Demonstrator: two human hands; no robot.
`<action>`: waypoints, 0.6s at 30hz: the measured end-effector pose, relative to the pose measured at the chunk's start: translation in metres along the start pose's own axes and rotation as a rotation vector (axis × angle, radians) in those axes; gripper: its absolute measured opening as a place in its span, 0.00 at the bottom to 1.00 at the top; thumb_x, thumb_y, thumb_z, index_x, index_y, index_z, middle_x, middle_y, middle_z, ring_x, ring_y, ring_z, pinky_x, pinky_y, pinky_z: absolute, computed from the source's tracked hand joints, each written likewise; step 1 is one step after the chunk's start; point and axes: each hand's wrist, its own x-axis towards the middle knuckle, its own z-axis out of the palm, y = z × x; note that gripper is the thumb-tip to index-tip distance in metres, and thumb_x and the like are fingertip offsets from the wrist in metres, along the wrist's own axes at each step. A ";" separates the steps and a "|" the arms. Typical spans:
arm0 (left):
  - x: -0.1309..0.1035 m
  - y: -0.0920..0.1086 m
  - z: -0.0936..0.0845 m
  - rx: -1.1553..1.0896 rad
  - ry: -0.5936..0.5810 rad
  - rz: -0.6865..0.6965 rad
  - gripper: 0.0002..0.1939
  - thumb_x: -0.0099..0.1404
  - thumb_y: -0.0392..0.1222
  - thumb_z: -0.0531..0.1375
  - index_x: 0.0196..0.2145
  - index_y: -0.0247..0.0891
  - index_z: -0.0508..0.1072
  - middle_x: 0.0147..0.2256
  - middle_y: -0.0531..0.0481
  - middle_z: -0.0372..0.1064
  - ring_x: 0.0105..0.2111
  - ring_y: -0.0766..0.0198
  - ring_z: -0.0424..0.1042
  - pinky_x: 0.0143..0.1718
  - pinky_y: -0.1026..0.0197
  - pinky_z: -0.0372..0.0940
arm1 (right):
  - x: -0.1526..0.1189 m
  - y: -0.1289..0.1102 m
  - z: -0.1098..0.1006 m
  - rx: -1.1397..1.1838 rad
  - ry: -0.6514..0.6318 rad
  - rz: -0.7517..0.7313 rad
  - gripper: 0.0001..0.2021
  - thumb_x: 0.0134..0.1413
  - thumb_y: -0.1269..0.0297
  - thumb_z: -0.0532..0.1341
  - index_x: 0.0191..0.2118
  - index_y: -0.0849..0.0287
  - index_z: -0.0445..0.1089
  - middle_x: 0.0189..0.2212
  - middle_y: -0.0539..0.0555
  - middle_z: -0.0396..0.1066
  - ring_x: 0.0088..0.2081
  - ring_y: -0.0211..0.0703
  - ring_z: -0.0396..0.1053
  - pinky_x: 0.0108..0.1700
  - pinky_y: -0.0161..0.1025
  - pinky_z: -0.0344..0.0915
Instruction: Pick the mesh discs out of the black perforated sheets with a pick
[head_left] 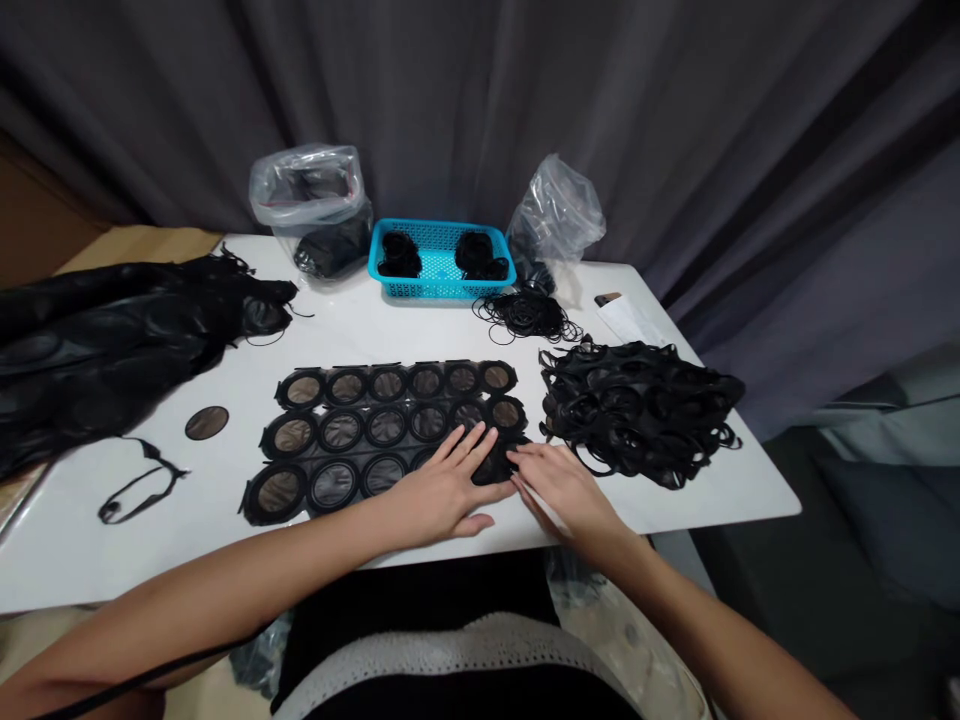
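On the white table lies a black rubber sheet [406,448] moulded with rows of rings, each around a thin disc. My left hand [450,490] rests flat on its right end with the fingers spread. My right hand [559,490] is at the sheet's front right corner, its fingers pinched together on the edge. A heap of black ring-holed rubber scrap [641,410] lies just right of my right hand. Part of the sheet's lower right is hidden under my hands.
A blue basket [442,289] with black rings stands at the back, between two clear plastic bags, left [311,205] and right [559,210]. Loose thin black rings [531,316] lie before it. Black sheets [112,350], a loose disc [207,422] and a torn strip [142,485] are left.
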 end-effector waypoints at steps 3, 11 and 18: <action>-0.001 0.000 0.000 0.005 -0.004 0.006 0.29 0.68 0.52 0.62 0.65 0.53 0.63 0.72 0.43 0.29 0.70 0.35 0.36 0.66 0.34 0.42 | 0.004 0.020 -0.017 -0.156 0.166 0.103 0.08 0.63 0.66 0.56 0.43 0.55 0.71 0.45 0.63 0.76 0.47 0.58 0.70 0.51 0.53 0.62; 0.003 -0.003 -0.006 0.091 -0.011 -0.047 0.35 0.69 0.63 0.55 0.68 0.46 0.58 0.70 0.35 0.44 0.70 0.38 0.43 0.66 0.35 0.43 | 0.061 0.043 -0.043 0.148 0.258 0.252 0.09 0.65 0.58 0.55 0.34 0.53 0.68 0.38 0.56 0.77 0.39 0.50 0.73 0.43 0.44 0.65; 0.012 -0.017 -0.002 0.185 0.054 -0.202 0.34 0.69 0.59 0.58 0.65 0.37 0.61 0.69 0.31 0.45 0.70 0.41 0.45 0.67 0.38 0.42 | 0.076 0.028 -0.017 0.430 -0.021 0.221 0.09 0.59 0.61 0.59 0.28 0.55 0.64 0.41 0.55 0.76 0.44 0.47 0.72 0.48 0.45 0.64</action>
